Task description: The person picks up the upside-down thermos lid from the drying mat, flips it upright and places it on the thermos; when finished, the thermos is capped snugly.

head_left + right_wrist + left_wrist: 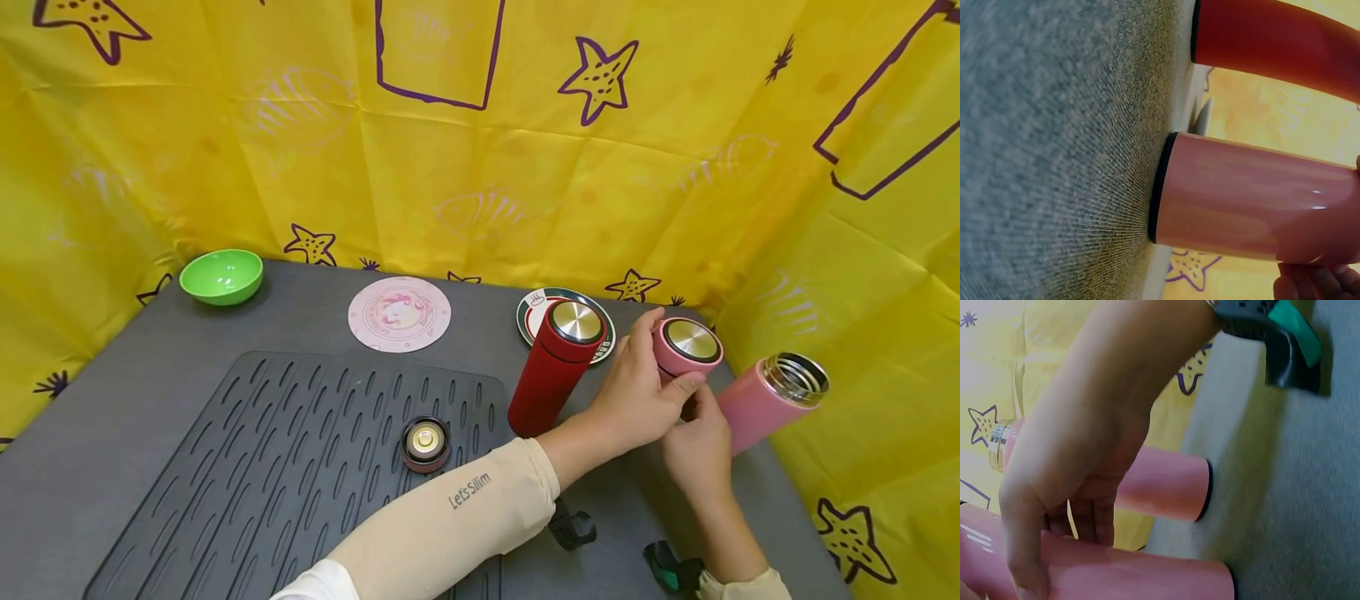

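Both hands hold an upright pink thermos [670,364] with a steel-topped lid. My left hand [633,400] grips it at the lid, thumb across the front. Lower down, my right hand [701,446] is curled round the body; the left wrist view shows this right hand [1079,456] with its thumb along the pink wall. In the right wrist view the base of the held pink thermos [1241,200] is right at the table. Just right of it stands a second pink thermos [757,408], lidless, its steel neck showing. A lidded red thermos [547,379] stands to the left.
An upturned thermos lid [425,443] lies on the grey ribbed mat [300,417]. Behind the red thermos is a round patterned plate [536,308]. Farther left are a pink round mat [400,315] and a green bowl [222,279]. Yellow cloth [480,167] hangs behind the table.
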Available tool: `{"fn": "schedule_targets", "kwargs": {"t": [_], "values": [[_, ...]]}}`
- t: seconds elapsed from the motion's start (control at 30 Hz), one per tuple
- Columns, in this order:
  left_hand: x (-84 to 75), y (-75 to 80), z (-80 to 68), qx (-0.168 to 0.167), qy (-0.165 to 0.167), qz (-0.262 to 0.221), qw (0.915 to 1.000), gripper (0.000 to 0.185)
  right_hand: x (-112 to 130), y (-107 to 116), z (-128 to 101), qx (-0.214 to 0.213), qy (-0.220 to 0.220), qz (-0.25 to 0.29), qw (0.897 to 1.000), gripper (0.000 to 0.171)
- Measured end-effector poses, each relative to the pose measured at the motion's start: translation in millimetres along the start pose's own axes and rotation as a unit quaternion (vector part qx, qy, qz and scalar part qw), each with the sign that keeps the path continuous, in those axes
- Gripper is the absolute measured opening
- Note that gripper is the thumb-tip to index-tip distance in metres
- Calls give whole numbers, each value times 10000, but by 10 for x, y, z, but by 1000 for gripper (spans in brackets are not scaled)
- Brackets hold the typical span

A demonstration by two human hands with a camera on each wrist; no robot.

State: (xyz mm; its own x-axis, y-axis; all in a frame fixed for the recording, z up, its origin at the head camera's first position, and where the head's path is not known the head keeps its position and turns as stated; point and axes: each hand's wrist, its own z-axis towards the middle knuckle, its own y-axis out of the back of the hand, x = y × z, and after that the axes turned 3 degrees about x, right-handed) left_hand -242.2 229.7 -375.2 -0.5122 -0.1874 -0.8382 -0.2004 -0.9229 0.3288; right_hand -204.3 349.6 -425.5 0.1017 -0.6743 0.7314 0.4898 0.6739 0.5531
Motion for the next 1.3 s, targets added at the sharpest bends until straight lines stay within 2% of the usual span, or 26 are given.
{"fn": "schedule_targets", "kwargs": {"t": [0.07, 0.17, 0.23, 0.3, 0.47, 0.57, 0.7, 0.77, 0.83, 0.97, 1.03, 1.1, 1.23, 1.3], "values": [[-7, -21, 8, -143, 73, -36, 9999, 85, -15, -10, 2, -96, 194, -18, 9998, 17], [-11, -74, 29, -593, 82, 118, 9981, 86, -36, -27, 11, -152, 408, -52, 9990, 12], [-10, -102, 44, -852, 25, 334, 9958, 82, -23, -32, 13, -122, 346, -103, 9993, 15], [-1, -106, 41, -938, -23, 415, 9947, 76, -8, -34, 12, -70, 184, -162, 9997, 19], [41, -38, 21, -566, -260, 490, 9969, 73, 28, -6, 28, 99, -167, 78, 9998, 31], [38, -5, 28, -310, -292, 509, 9978, 74, 29, 15, 46, 111, -246, 155, 9995, 36], [3, -27, 29, -307, -207, 420, 9984, 78, -10, 20, 55, -36, 56, -97, 9999, 23], [-13, -62, 33, -516, -191, 413, 9976, 81, -32, 15, 62, -93, 292, -216, 9993, 15], [-24, -105, 40, -857, -109, 406, 9954, 83, -37, 11, 64, -86, 342, -254, 9991, 12], [-26, -166, 39, -1239, 73, 312, 9918, 77, -16, 25, 68, 55, 67, -251, 9996, 24], [-18, -164, 23, -1221, 78, 277, 9921, 73, -10, 45, 70, 148, -63, -331, 9993, 29], [-10, -137, 11, -1112, -58, 314, 9933, 70, -12, 72, 77, 250, -112, -418, 9988, 30], [-6, -50, 3, -783, -254, 348, 9960, 72, -12, 109, 71, 464, -282, -431, 9976, 31], [-8, -8, 7, -537, -179, 246, 9981, 76, 5, 113, 64, 537, -455, -408, 9967, 34]]}}
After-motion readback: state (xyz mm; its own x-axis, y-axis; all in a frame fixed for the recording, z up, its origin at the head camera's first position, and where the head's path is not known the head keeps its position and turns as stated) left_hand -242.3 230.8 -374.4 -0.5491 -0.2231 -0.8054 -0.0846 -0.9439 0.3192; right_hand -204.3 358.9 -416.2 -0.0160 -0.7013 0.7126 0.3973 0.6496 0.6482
